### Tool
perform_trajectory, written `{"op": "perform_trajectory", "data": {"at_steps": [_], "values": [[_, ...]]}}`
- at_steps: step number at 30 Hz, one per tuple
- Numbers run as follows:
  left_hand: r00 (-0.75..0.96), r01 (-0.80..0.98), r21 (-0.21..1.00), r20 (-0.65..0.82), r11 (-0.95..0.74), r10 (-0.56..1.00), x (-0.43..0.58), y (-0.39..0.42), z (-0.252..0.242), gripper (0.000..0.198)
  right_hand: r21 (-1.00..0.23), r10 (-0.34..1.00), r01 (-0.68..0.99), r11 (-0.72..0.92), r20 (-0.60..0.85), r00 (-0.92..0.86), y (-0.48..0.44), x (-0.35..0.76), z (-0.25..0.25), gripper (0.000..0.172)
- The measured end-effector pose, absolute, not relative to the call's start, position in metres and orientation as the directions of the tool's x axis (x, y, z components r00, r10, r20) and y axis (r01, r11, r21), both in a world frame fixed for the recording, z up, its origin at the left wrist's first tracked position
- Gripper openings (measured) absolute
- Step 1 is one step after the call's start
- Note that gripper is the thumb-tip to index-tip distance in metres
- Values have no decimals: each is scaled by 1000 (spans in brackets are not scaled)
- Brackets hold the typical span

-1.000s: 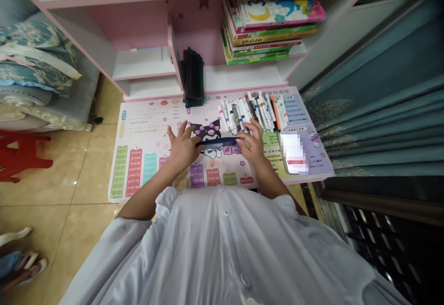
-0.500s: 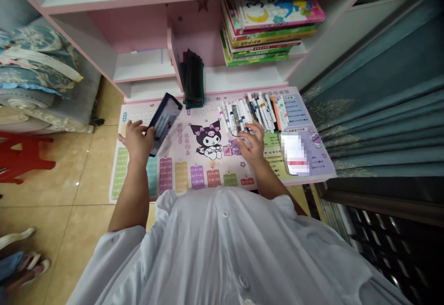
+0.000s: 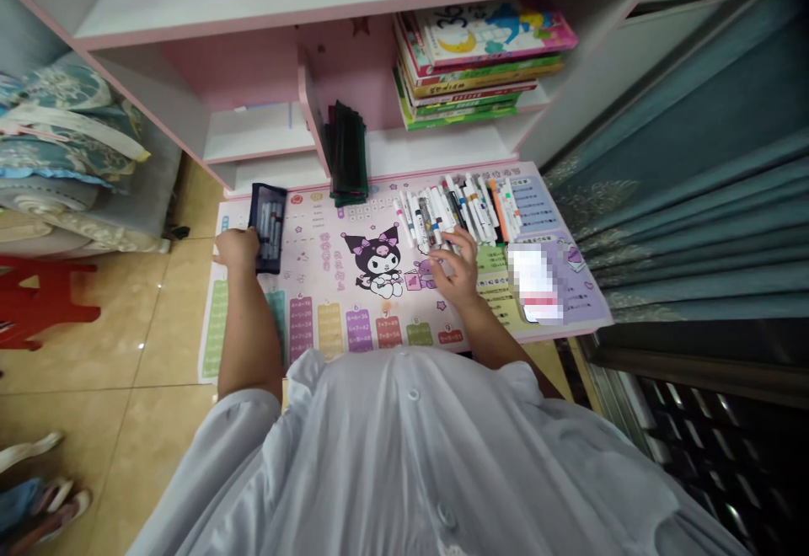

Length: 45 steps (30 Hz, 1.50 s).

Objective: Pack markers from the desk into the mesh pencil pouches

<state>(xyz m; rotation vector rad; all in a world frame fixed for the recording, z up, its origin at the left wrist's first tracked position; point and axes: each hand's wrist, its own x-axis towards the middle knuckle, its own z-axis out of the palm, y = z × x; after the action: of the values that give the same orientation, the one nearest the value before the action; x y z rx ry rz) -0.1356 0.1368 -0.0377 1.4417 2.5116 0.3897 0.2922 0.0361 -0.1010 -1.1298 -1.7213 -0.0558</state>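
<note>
At the left of the desk mat (image 3: 309,253), my left hand (image 3: 238,249) grips the left edge of a dark see-through pencil case (image 3: 270,232) with several markers inside. The case lies on the mat; my fingertips are partly hidden by the hand. My right hand (image 3: 458,268) rests palm down at the near edge of a pile of white markers (image 3: 436,211), fingers curved and apart, nothing gripped in it. Its fingertips are close to the marker ends; whether they touch I cannot tell.
Dark mesh pouches (image 3: 348,156) lean on the shelf divider (image 3: 311,105). A stack of books (image 3: 474,67) fills the right shelf. A blurred-out phone (image 3: 537,286) lies on the mat's right side. A red stool (image 3: 44,303) stands left, and a person's feet (image 3: 66,505) show lower left.
My left hand has moved left and laid the pencil case, tilted up before, flat on the mat. My right hand stays by the markers. The view has shifted slightly.
</note>
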Motion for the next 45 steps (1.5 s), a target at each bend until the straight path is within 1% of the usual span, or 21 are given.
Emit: {"op": "perform_trajectory", "data": {"at_steps": [2,4,6,8,9,11,13,15,17,19,22,25,28,31,34,37,45], "values": [[-611,737,324,-54,593,790,-131,136,-39,37,-442,650,709,549,759,-29,36,292,-101,6],[-679,685,328,-39,651,733,-127,135,-38,35,-421,643,729,540,765,-35,36,291,-100,7],[-705,665,339,-7,666,709,-121,134,-35,35,-402,636,743,535,770,-41,35,291,-98,7],[-695,684,360,56,635,717,-109,133,-29,38,-392,634,748,535,772,-48,35,290,-96,8],[-658,720,388,120,575,743,-100,133,-26,37,-389,634,749,536,772,-52,35,290,-95,9],[-514,817,419,217,397,830,-74,134,-21,35,-385,630,743,547,774,-62,34,289,-94,11],[-339,892,397,270,216,901,-41,136,-17,38,-387,624,729,565,778,-70,33,288,-93,13],[-186,931,358,306,68,934,-10,140,-15,44,-399,628,719,570,775,-68,33,287,-93,14],[-41,938,338,315,-72,948,16,147,-15,53,-421,644,713,560,763,-56,32,287,-94,15],[59,932,326,297,-159,953,32,157,-18,59,-444,659,708,550,751,-41,32,287,-95,15],[145,932,282,288,-229,947,43,170,-25,57,-440,649,705,556,760,-37,31,288,-94,16],[146,933,274,306,-234,941,45,179,-34,43,-425,632,699,576,773,-50,31,288,-92,18],[108,930,302,322,-210,941,45,182,-38,33,-427,634,691,583,771,-59,31,288,-91,19],[44,925,342,342,-168,939,43,181,-36,32,-432,652,702,566,756,-60,31,288,-92,20],[-35,913,386,396,-132,918,38,180,-30,33,-445,667,709,548,744,-49,32,288,-94,20],[-73,904,409,429,-122,900,32,179,-28,32,-457,671,697,553,740,-47,32,288,-95,21],[-29,933,336,420,-126,907,30,180,-44,26,-439,650,679,589,757,-73,32,287,-95,24]]}}
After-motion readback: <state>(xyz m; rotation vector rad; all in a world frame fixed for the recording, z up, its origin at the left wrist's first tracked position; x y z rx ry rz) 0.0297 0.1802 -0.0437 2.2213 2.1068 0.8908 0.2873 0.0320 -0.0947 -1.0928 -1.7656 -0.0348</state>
